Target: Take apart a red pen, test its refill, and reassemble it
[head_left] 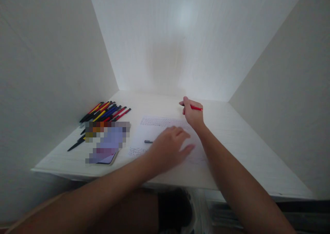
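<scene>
A white sheet of paper (154, 129) with faint handwriting lies on the white desk (244, 148). My left hand (168, 146) rests on the sheet with its fingers stretched out, holding nothing. A small dark pen part (148, 141) lies on the paper just left of that hand. My right hand (193, 114) hovers at the paper's far right corner, closed around a red pen (196, 107) that points right.
Several pens, red, yellow, blue and black (104, 112), lie in a bunch at the desk's left. A phone under a blurred patch (108, 148) lies near the front edge. White walls close in the desk on three sides. My knees show below the desk.
</scene>
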`<action>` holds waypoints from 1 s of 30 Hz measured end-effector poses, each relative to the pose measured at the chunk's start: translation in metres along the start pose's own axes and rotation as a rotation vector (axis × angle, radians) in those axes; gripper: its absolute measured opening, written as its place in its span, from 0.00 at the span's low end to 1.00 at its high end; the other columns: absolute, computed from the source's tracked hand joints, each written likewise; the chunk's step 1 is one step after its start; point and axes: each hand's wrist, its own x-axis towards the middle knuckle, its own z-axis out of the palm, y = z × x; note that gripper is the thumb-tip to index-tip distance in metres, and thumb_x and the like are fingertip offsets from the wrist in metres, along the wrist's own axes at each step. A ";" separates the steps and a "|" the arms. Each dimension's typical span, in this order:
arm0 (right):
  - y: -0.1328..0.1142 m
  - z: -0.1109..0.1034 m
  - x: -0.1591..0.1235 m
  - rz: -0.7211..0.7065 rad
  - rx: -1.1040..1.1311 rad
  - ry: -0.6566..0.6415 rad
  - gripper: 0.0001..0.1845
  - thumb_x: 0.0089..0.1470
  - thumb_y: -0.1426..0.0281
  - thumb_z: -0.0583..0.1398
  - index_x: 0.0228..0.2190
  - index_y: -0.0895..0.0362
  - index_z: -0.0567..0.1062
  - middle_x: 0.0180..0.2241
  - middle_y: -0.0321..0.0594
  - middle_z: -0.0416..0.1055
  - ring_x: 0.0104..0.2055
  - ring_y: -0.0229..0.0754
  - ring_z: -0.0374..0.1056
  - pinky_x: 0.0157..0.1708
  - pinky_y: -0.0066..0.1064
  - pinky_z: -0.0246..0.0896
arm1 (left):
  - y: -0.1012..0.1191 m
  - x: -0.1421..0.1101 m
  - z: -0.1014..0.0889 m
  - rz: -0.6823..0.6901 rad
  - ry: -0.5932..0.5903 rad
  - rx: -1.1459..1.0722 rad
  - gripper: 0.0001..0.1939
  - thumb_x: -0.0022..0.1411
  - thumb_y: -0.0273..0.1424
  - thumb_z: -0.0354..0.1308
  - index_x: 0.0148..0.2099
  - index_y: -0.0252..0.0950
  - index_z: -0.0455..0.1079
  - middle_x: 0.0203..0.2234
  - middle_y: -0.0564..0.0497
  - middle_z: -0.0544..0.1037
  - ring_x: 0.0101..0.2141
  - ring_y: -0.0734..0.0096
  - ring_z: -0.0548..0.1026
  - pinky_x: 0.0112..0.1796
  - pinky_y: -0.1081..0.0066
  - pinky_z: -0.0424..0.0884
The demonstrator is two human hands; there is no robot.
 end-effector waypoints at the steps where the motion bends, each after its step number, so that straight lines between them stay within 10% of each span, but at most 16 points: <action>1: 0.001 0.002 0.000 0.082 0.042 -0.062 0.19 0.58 0.53 0.58 0.29 0.55 0.78 0.16 0.34 0.67 0.17 0.34 0.62 0.18 0.27 0.55 | 0.004 -0.015 -0.004 0.056 -0.102 0.049 0.15 0.64 0.42 0.60 0.41 0.33 0.74 0.40 0.41 0.77 0.42 0.56 0.73 0.45 0.58 0.70; 8: 0.012 0.014 -0.011 0.342 0.125 -0.426 0.11 0.51 0.63 0.63 0.29 0.59 0.77 0.26 0.44 0.77 0.24 0.39 0.72 0.18 0.26 0.62 | -0.008 -0.072 -0.027 -0.119 -0.289 0.245 0.30 0.63 0.54 0.54 0.53 0.35 0.72 0.62 0.35 0.59 0.63 0.32 0.52 0.59 0.36 0.48; 21: 0.028 0.018 -0.007 0.607 0.489 -0.359 0.07 0.43 0.69 0.64 0.21 0.58 0.71 0.12 0.32 0.65 0.13 0.30 0.57 0.11 0.21 0.48 | -0.040 -0.089 -0.015 -0.213 -0.233 0.168 0.28 0.63 0.51 0.53 0.61 0.46 0.65 0.63 0.39 0.58 0.64 0.37 0.52 0.59 0.34 0.43; 30: -0.021 -0.034 0.009 0.437 0.338 -0.114 0.07 0.48 0.69 0.65 0.32 0.59 0.76 0.28 0.40 0.78 0.26 0.35 0.72 0.24 0.23 0.66 | -0.046 -0.093 -0.009 -0.231 -0.282 0.205 0.24 0.63 0.45 0.55 0.60 0.46 0.68 0.63 0.39 0.61 0.63 0.35 0.54 0.59 0.34 0.43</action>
